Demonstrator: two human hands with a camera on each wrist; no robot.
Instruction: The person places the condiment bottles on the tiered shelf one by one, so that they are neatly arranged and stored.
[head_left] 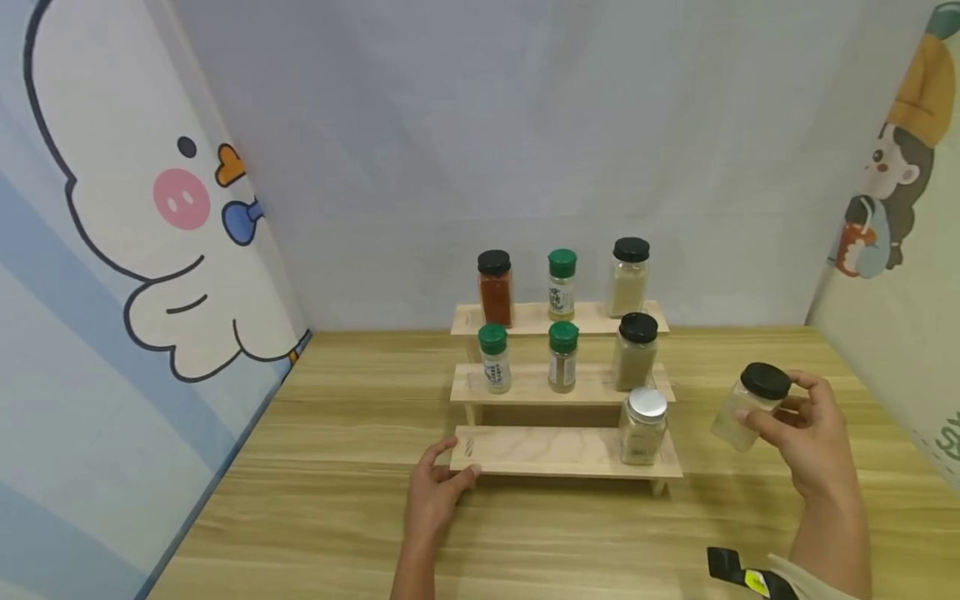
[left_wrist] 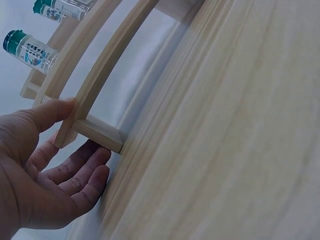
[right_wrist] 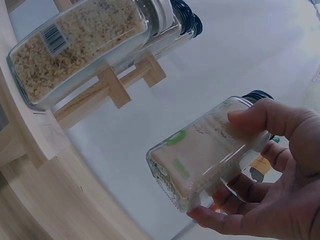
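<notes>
My right hand [head_left: 813, 433] holds a clear square spice jar [head_left: 750, 404] with a black lid, tilted and raised to the right of a three-step wooden spice rack [head_left: 540, 450]. In the right wrist view, the thumb lies along one side of this jar [right_wrist: 200, 150] and the fingers are on the other. My left hand [head_left: 435, 496] grips the left end of the rack's lowest step. The left wrist view shows the thumb on the board's edge, with curled fingers beside the rack's leg [left_wrist: 100, 132]. A silver-lidded jar [head_left: 642, 433] stands at that step's right end.
On the middle step stand two green-capped bottles [head_left: 495, 371] and a black-lidded jar [head_left: 635, 362]. The top step bears a red spice jar [head_left: 496, 300], a green-capped bottle [head_left: 561, 296] and another black-lidded jar [head_left: 628, 287]. A pale wall [head_left: 375, 208] rises behind the wooden table [head_left: 337, 433].
</notes>
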